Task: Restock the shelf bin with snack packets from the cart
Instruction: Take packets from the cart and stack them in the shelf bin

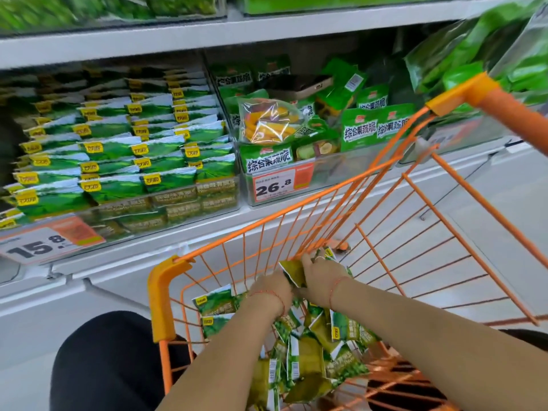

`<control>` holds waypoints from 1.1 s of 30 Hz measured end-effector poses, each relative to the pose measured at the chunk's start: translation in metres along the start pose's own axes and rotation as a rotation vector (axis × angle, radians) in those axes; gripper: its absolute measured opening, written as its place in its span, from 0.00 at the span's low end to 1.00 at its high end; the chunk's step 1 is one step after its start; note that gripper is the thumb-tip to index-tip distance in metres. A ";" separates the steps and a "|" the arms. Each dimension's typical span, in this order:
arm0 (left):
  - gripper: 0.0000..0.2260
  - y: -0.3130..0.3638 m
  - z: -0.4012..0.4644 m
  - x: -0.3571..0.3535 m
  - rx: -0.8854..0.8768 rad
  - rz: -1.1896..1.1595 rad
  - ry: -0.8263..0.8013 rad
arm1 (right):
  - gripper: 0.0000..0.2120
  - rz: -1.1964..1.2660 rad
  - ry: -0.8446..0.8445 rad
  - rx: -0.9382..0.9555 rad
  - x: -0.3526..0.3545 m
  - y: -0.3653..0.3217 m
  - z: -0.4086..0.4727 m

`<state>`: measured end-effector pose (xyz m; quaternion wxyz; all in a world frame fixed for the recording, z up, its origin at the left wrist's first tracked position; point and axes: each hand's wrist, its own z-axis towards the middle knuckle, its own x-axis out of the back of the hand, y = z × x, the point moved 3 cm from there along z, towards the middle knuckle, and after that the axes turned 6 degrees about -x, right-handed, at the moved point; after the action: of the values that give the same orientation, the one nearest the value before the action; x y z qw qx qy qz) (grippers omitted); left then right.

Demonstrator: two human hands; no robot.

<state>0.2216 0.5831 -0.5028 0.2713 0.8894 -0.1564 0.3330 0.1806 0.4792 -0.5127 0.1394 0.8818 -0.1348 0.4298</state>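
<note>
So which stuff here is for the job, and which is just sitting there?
For the job:
left hand and right hand, together holding snack packets
loose packets in the orange cart
shelf bin of matching packets

Just there:
veggie-crisp bin
price tag 26.8
price tag 15.8

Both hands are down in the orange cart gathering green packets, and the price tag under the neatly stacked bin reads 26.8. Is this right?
Not quite. In the head view, the tag under the stacked bin reads 15.8; 26.8 belongs to the next bin. Both hands, left and right, are gathering packets in the cart.
</note>
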 end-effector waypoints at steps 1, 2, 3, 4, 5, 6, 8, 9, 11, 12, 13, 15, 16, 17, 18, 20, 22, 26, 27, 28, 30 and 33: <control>0.17 -0.002 0.002 0.000 0.029 -0.069 0.056 | 0.30 -0.015 0.024 0.010 -0.002 -0.002 0.000; 0.17 -0.005 0.004 -0.001 0.050 -0.117 0.112 | 0.26 -0.025 0.047 0.021 -0.004 -0.002 0.002; 0.17 -0.006 0.006 -0.001 0.062 -0.138 0.155 | 0.23 -0.016 0.058 0.027 -0.004 -0.001 0.002; 0.18 -0.007 0.008 -0.002 0.068 -0.128 0.189 | 0.21 0.013 0.055 0.033 -0.002 0.001 0.003; 0.18 -0.006 0.009 -0.001 0.071 -0.106 0.226 | 0.20 0.058 0.032 0.039 0.002 0.005 0.004; 0.17 -0.004 0.010 0.000 0.077 -0.105 0.253 | 0.19 0.117 0.002 0.052 0.007 0.009 0.005; 0.18 -0.001 0.014 -0.001 0.118 -0.184 0.232 | 0.20 0.283 -0.118 0.056 0.022 0.020 0.004; 0.18 0.001 0.014 -0.001 0.150 -0.220 0.188 | 0.21 0.392 -0.204 0.032 0.030 0.027 0.001; 0.14 0.005 0.014 0.004 0.151 -0.200 0.066 | 0.25 0.650 -0.347 -0.048 0.043 0.039 -0.011; 0.11 0.007 0.014 0.007 0.120 -0.177 0.017 | 0.27 0.765 -0.381 -0.083 0.050 0.044 -0.018; 0.08 0.010 0.013 0.013 0.090 -0.169 -0.003 | 0.26 0.866 -0.396 -0.106 0.057 0.049 -0.026; 0.04 0.016 0.009 0.030 0.029 -0.159 0.016 | 0.17 1.065 -0.378 -0.114 0.068 0.058 -0.038; 0.05 0.019 0.006 0.040 0.001 -0.154 0.032 | 0.11 1.163 -0.365 -0.105 0.075 0.062 -0.045; 0.06 0.021 0.001 0.048 -0.021 -0.189 0.048 | 0.10 1.252 -0.350 -0.091 0.079 0.064 -0.051; 0.06 0.023 -0.006 0.055 -0.041 -0.249 0.052 | 0.13 1.328 -0.338 -0.073 0.084 0.068 -0.057; 0.09 0.027 -0.028 0.066 -0.096 -0.351 0.045 | 0.16 1.400 -0.322 -0.008 0.095 0.072 -0.072; 0.06 0.025 -0.052 0.070 -0.143 -0.514 0.067 | 0.12 1.428 -0.277 0.079 0.102 0.074 -0.089; 0.12 0.013 -0.092 0.073 -0.167 -0.981 0.244 | 0.21 1.654 -0.186 0.121 0.103 0.077 -0.108; 0.09 0.010 -0.098 0.074 -0.197 -1.012 0.332 | 0.20 1.697 -0.181 0.119 0.101 0.076 -0.111; 0.08 0.007 -0.103 0.076 -0.239 -1.039 0.409 | 0.18 1.692 -0.181 0.131 0.101 0.073 -0.115; 0.08 0.002 -0.110 0.080 -0.278 -1.080 0.535 | 0.18 1.601 -0.175 0.204 0.098 0.068 -0.121; 0.07 -0.005 -0.113 0.084 -0.234 -1.108 0.574 | 0.23 1.544 -0.171 0.317 0.095 0.062 -0.125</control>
<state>0.2279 0.6450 -0.3770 0.5300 0.6780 0.3707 0.3493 0.1248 0.4563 -0.3556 -0.3364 0.5782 -0.6558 0.3499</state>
